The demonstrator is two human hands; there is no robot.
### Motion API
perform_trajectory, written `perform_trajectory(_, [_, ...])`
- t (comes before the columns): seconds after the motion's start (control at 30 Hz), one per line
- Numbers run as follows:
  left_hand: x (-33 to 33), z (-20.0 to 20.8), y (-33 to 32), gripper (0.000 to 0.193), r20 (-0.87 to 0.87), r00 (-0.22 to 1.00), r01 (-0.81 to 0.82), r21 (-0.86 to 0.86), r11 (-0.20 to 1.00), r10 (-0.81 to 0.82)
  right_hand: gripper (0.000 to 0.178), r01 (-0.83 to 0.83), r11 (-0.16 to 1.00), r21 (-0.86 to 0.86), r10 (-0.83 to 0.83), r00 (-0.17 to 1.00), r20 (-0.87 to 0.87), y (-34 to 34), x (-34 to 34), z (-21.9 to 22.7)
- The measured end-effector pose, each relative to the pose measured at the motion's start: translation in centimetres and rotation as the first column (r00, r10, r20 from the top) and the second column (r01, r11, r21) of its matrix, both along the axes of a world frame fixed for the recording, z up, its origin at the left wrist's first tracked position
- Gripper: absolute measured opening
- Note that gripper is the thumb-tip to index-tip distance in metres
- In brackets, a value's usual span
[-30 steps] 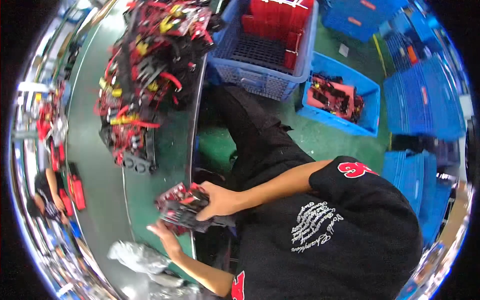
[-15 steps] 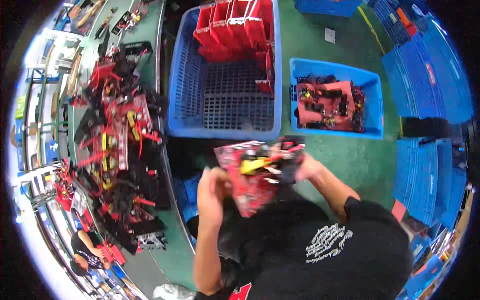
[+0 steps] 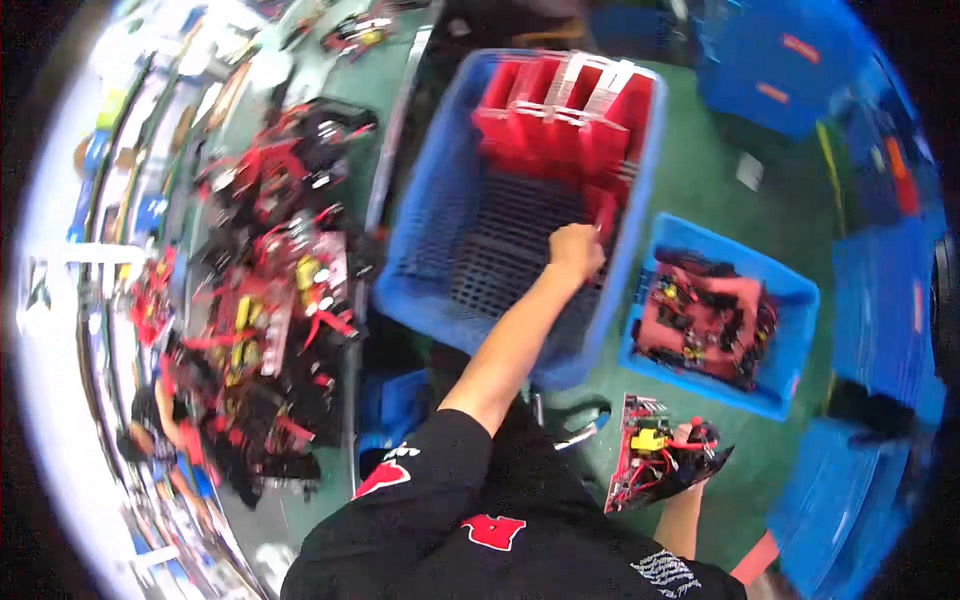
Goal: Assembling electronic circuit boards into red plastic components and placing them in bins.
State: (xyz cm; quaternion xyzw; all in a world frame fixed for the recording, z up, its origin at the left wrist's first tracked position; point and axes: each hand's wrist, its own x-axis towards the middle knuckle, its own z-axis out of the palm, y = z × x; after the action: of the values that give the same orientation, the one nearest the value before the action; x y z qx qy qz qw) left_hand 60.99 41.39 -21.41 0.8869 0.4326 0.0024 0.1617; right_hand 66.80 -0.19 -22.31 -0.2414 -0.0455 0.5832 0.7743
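Note:
My left hand [image 3: 577,252] reaches into the large blue crate [image 3: 440,325]. Its fingers are curled at the near end of a red panel [image 3: 602,208] by the crate's right wall, apparently gripping it; the fingertips are blurred. Lower right, my right hand [image 3: 690,488] holds an assembly [image 3: 650,455] with a red plate, a yellow block, black parts and red wires. Most of that hand is hidden behind the assembly, which is tilted beside my body. More upright red panels [image 3: 550,140] stand along the crate's far end.
A smaller blue bin [image 3: 735,395] with similar assemblies on pinkish sheets sits on the green floor to the right. Along the left, a workbench [image 3: 385,150] carries a heap of red and black assemblies [image 3: 265,300]. Stacked blue crates [image 3: 870,290] line the right side.
My left hand has left the assembly and stretched forward into the crate. My right hand has carried the assembly to the lower right. The view has turned and shifted.

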Motion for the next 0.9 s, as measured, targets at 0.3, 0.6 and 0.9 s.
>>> perform_trajectory(0.3, [-22.9, 25.7, -19.0, 0.011, 0.327, 0.92, -0.032, 0.615, 0.788, -0.217, 0.03, -0.46, 0.64, 0.615, 0.666, 0.732, -0.145, 17.9, 0.8, 3.6])
perform_trajectory(0.6, [-40.3, 34.3, -44.9, 0.014, -0.073, 0.827, -0.108, 0.952, 0.285, 0.557, 0.042, -0.386, -0.64, 0.664, 0.765, -0.396, 0.507, 27.1, -13.9, 10.3])
perform_trajectory(0.9, [-53.1, 21.3, -49.7, 0.017, -0.275, 0.648, -0.222, 0.824, 0.522, 0.711, 0.058, -0.835, -0.235, 0.498, 0.972, -0.217, 0.094, 22.0, -21.6, 12.8])
